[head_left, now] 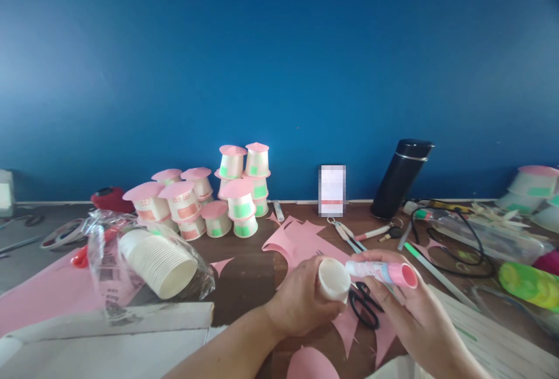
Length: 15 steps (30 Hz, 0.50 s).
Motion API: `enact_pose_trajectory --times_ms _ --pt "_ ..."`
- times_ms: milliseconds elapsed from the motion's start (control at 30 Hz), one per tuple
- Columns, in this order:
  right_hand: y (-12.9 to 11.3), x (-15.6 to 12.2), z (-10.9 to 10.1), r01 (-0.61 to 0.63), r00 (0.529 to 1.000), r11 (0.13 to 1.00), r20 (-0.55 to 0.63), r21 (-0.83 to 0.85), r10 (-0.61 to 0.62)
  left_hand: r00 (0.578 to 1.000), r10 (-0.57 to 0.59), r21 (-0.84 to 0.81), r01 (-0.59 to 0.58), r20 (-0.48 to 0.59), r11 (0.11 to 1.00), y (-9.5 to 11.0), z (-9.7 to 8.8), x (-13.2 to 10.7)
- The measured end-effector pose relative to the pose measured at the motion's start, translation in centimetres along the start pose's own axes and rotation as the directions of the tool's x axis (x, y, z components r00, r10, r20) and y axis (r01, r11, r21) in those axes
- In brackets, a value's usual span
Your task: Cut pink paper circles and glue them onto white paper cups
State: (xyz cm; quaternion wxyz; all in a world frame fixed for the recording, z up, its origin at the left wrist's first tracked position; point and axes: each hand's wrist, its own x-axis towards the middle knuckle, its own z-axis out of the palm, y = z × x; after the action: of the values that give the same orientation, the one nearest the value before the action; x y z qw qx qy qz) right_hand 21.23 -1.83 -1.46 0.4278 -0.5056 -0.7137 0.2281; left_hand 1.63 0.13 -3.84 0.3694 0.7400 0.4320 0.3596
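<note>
My left hand point(301, 303) is wrapped round a white paper cup point(334, 281), its round end turned toward me. In my right hand point(406, 309) lies a glue stick point(379, 272) with a pink end, held level, its white tip close to or touching the cup's side. Whether the tip touches I cannot tell. Below the cup rest black-handled scissors point(365, 307), partly hidden, among pink paper scraps point(301, 239). A rounded pink paper piece point(312, 363) sits at the bottom edge.
Paper cups with pink paper roofs point(231, 192) stand in stacks against the blue wall. A bagged stack of cups point(161, 262) lies at left, beside pink paper. A black bottle point(399, 181) leans near a phone point(332, 190); cords and a green bottle point(528, 283) lie right.
</note>
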Motion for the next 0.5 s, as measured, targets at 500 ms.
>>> enact_pose_trajectory --times_ms 500 --pt "-0.31 0.27 -1.06 0.054 0.996 0.998 0.074 -0.031 -0.052 1.0 -0.009 0.009 0.009 0.006 1.0 0.12 -0.04 0.07"
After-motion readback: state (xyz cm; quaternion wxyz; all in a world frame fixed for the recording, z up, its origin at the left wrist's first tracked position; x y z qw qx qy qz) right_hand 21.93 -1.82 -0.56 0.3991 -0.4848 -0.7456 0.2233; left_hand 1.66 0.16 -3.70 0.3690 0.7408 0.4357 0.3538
